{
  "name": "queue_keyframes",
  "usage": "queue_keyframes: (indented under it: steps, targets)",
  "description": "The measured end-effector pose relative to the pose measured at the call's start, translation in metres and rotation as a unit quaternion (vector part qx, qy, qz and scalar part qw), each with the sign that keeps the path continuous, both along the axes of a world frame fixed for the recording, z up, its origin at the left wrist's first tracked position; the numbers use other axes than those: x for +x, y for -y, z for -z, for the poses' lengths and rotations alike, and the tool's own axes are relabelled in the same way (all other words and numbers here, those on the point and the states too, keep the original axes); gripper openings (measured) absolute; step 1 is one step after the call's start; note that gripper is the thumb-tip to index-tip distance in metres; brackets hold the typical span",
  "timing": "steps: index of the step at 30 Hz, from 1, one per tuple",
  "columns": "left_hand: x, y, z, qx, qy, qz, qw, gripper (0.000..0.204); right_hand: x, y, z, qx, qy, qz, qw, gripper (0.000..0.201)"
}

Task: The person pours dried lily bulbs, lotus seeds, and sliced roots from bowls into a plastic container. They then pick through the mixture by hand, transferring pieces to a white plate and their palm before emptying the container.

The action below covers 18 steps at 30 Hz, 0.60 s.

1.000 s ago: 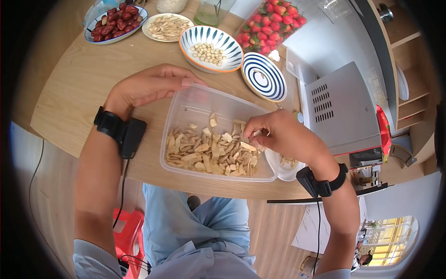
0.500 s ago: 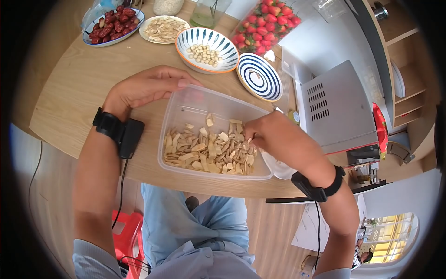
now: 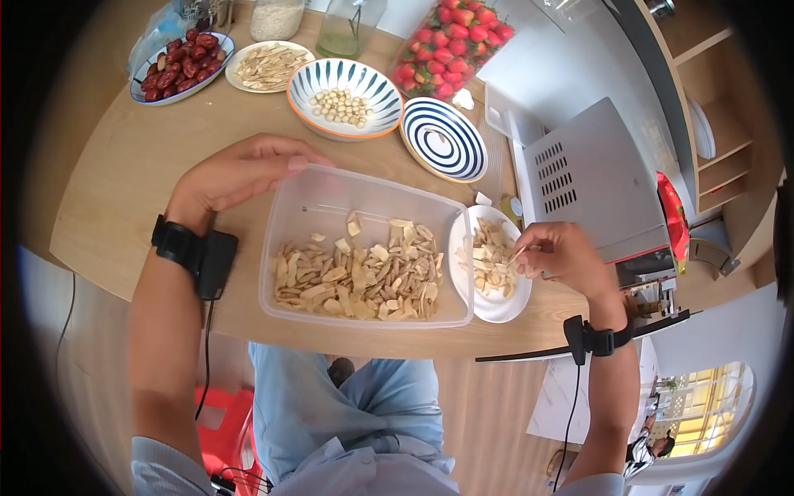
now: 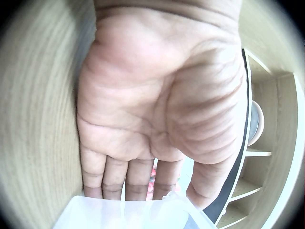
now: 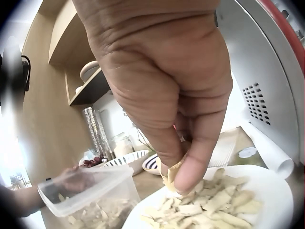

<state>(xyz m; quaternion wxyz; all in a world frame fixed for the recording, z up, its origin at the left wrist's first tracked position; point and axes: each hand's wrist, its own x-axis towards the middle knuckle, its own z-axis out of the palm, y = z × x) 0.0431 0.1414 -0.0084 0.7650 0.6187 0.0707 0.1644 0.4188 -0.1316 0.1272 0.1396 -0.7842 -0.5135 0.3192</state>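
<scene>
A clear plastic box holds a layer of pale dried slices. My left hand grips the box's upper left corner, thumb on the rim; in the left wrist view the palm faces the camera, fingers behind the box wall. On the box's right stands a white plate with more slices. Over this plate's right side, my right hand pinches a slice; the right wrist view shows the thin pale piece between thumb and finger of the right hand, above the plate.
Behind the box are a bowl of round pale pieces, a blue-ringed plate, a plate of thin slices, a dish of red dates, strawberries in a clear container and glass jars. At the right stands a grey vented appliance.
My right hand has moved right, out of the box to above the white plate, with a slice pinched. The left hand stays on the box corner. The view has shifted slightly.
</scene>
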Motion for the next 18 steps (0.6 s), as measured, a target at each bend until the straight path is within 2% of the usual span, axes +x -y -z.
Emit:
queue_keyframes:
  steps: [2, 5, 8, 11, 13, 16, 18]
  targets:
    - [0.0, 0.002, -0.003, -0.007, 0.003, 0.0, 1.0, 0.041, 0.005, 0.003, 0.014, 0.011, 0.026, -0.03, 0.999, 0.01]
    - [-0.001, 0.001, -0.003, -0.009, 0.006, 0.001, 1.0, 0.04, -0.003, 0.003, 0.012, 0.07, 0.235, -0.178, 0.953, 0.016]
    - [-0.001, 0.001, -0.001, -0.009, 0.004, 0.003, 1.0, 0.041, -0.042, -0.006, -0.002, 0.183, 0.317, -0.099, 0.925, 0.022]
    - [-0.001, 0.001, -0.003, -0.003, 0.003, 0.007, 1.0, 0.042, -0.079, -0.027, 0.001, 0.264, 0.199, -0.183, 0.926, 0.019]
    - [-0.002, 0.0, -0.002, 0.004, 0.002, 0.002, 1.0, 0.042, -0.103, -0.045, 0.009, 0.243, 0.142, -0.276, 0.919, 0.016]
    - [-0.002, 0.0, -0.001, -0.005, 0.005, 0.004, 1.0, 0.043, -0.138, -0.071, 0.02, 0.154, 0.198, -0.368, 0.895, 0.02]
    - [-0.002, 0.001, -0.003, -0.009, 0.002, 0.004, 1.0, 0.044, -0.144, -0.083, 0.035, 0.14, 0.214, -0.413, 0.874, 0.017]
